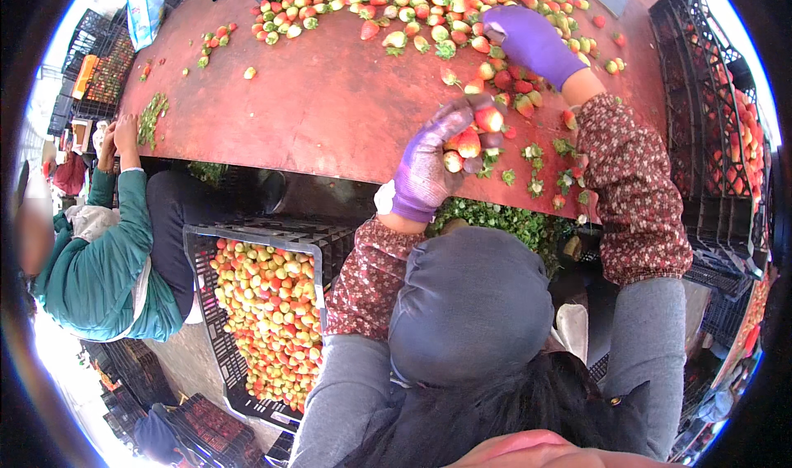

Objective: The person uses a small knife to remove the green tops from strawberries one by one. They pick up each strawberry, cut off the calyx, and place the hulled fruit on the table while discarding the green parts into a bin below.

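My left hand [428,161], in a purple work glove with a soiled palm, is turned up near the front edge of the red table [291,109]. It holds several red and pale strawberries [468,142]. My right hand [526,38], also in a purple glove, reaches over the heap of strawberries [402,4]; its fingertips are partly hidden, so its grip is unclear. Between my hands lie darker red strawberries [513,81]. Cut green strawberry caps [535,171] are scattered by my right sleeve.
A black plastic crate [257,229] of strawberries without caps stands left of my legs. More filled crates [699,96] are stacked at right. Green trimmings [504,220] lie below the table edge. A co-worker in a green jacket [111,270] sits at left, hands on the table.
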A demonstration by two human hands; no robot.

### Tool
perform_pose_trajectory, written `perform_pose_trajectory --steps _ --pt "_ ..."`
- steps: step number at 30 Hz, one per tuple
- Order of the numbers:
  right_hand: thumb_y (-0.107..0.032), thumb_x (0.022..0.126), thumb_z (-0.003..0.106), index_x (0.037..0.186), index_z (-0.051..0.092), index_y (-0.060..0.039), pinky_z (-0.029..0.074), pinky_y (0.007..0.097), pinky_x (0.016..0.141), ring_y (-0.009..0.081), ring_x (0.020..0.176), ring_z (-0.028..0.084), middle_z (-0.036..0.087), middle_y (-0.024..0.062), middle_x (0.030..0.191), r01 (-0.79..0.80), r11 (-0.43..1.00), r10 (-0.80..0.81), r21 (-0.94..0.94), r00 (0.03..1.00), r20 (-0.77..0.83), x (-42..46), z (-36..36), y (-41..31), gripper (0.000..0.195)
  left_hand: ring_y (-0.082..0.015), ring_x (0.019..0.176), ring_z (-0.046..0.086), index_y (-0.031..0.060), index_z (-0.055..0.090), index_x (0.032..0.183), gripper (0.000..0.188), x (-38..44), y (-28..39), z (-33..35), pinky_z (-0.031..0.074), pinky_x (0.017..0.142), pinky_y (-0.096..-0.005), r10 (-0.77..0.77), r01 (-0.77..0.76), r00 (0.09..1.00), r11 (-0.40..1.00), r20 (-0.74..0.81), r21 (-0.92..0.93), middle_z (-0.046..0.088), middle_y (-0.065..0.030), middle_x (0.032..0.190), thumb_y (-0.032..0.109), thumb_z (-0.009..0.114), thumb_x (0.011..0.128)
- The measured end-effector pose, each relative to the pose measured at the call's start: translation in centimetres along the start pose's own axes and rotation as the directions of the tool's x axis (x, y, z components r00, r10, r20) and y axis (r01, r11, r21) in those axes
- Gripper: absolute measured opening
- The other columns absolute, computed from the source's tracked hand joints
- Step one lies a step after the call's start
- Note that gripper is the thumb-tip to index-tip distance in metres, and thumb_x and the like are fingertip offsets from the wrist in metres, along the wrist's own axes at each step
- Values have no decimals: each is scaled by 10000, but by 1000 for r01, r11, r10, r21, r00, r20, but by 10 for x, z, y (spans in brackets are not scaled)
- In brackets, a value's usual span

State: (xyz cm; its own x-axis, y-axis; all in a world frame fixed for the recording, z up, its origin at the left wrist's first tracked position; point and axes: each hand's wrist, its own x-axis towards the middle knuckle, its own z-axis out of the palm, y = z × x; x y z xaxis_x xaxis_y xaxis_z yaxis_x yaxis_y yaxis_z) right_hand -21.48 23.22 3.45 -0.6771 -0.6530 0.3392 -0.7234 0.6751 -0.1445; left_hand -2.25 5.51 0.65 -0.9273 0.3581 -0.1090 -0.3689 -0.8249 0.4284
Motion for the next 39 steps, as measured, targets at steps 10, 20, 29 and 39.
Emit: perform_pose_trajectory --steps 10,20,29,39 --pt "-116 842 710 916 673 -31 472 361 911 264 1073 602 633 122 1129 209 946 -171 249 971 -167 -71 -46 -90 119 -108 595 532 63 590 1029 235 16 -16 15 424 527 -238 224 -181 956 959 -190 220 626 -44 807 286 518 1006" --pt "-65 831 706 929 667 -38 476 358 898 255 1069 597 616 105 1083 98 874 -135 477 990 45 -73 -75 -95 109 -89 778 595 -9 648 1133 224 5 -5 9 477 636 -224 518 -324 856 529 5 784 615 -57 1007 93 586 944" --pt "-97 879 676 988 687 -19 534 303 785 171 898 669 706 87 981 14 792 -19 610 1000 1 -92 -81 -94 134 -171 929 633 -12 674 1039 237 -3 15 18 507 754 -277 480 -386 811 8 336 922 624 -115 1071 76 708 822" --pt "-154 904 627 950 647 -16 517 323 711 171 772 660 673 76 874 -550 574 174 606 806 566 -69 -84 -73 147 -165 745 617 32 627 1047 243 -19 -4 14 490 555 -240 193 -154 978 921 -76 357 624 -86 1046 232 642 910"
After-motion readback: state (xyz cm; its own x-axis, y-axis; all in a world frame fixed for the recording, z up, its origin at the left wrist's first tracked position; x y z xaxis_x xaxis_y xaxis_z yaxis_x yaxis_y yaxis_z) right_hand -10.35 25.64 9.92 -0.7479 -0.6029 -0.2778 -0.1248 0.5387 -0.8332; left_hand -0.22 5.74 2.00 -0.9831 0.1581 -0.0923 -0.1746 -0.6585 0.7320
